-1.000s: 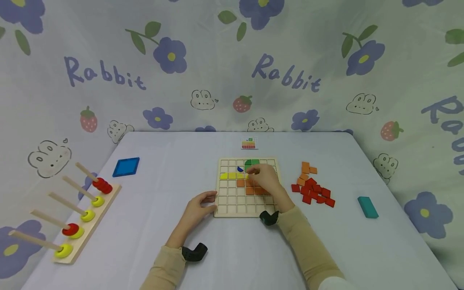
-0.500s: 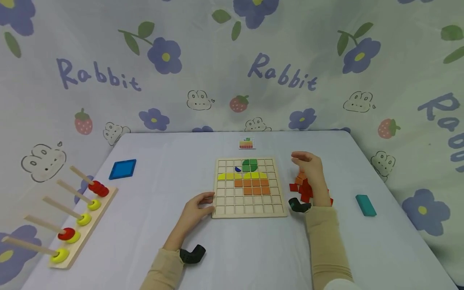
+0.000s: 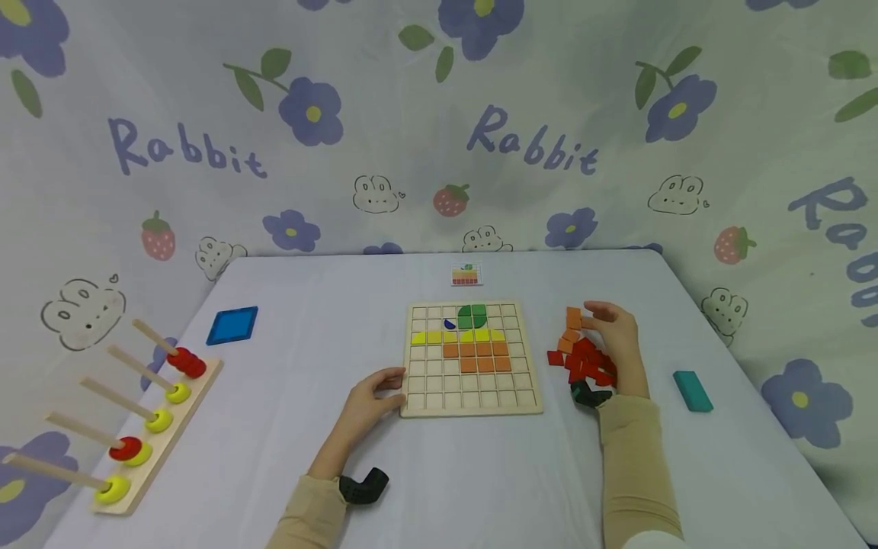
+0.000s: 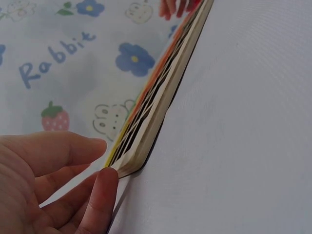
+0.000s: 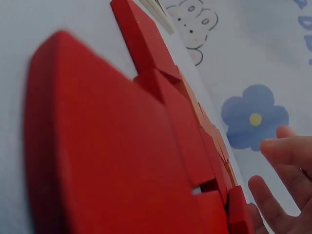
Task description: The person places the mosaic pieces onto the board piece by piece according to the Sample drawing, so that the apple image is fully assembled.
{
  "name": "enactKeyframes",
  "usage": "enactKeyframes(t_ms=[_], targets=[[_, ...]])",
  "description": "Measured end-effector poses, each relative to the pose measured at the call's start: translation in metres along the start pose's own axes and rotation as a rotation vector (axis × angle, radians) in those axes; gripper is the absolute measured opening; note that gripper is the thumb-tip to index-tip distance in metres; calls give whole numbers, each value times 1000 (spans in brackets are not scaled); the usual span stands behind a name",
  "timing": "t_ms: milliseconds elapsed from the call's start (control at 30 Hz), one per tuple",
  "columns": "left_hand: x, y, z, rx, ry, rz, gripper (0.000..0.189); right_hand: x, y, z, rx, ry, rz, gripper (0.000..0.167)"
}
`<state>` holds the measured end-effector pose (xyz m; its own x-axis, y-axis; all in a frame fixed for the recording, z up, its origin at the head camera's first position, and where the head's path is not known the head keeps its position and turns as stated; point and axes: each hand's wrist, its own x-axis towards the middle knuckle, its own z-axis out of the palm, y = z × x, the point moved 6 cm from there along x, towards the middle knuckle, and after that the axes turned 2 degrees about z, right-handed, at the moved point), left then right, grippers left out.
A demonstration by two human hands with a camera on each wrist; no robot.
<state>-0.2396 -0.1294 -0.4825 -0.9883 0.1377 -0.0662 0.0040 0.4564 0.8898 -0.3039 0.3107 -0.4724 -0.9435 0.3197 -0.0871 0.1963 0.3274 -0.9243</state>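
Observation:
My left hand (image 3: 368,398) rests at the left edge of a wooden grid board (image 3: 432,400), its thumb and finger parted at the board's corner in the left wrist view. On the board lie green pieces (image 3: 472,316), a blue half-round piece (image 3: 449,324), a yellow row (image 3: 435,337) and two rows of orange square tiles (image 3: 485,349). My right hand (image 3: 616,335) is over the right side of a loose pile, fingers spread and no tile seen between them in the right wrist view. Orange tiles (image 3: 573,318) lie by its fingertips; red tiles (image 3: 581,358) lie nearer, partly hidden by the hand.
A small pattern card (image 3: 467,274) lies behind the board. To the left stand a peg stand (image 3: 165,435) with red and yellow rings and a blue square tray (image 3: 232,325). A teal block (image 3: 693,391) lies at the right.
My right hand has left the board and moved right to the loose tiles. The yellow row and orange rows it partly covered now show fully. My left hand stays at the board's edge.

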Motion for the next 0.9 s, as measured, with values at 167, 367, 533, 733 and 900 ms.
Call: enactKeyframes(t_ms=[167,367,533,733,900], targets=[[-1,0,1,-17,-7,12,42,2,1,-2,-73,-43,-24,46],[0,0,1,-25,-4,8,42,7,3,3,-297,-131,-113,55],[-1,0,0,-37,-3,10,43,5,0,5,-377,-111,-149,50],[-2,1,0,-38,0,14,43,0,-7,4,-338,-70,-164,48],[-1,1,1,-32,-1,16,43,-11,-32,17,-149,-90,-188,47]])
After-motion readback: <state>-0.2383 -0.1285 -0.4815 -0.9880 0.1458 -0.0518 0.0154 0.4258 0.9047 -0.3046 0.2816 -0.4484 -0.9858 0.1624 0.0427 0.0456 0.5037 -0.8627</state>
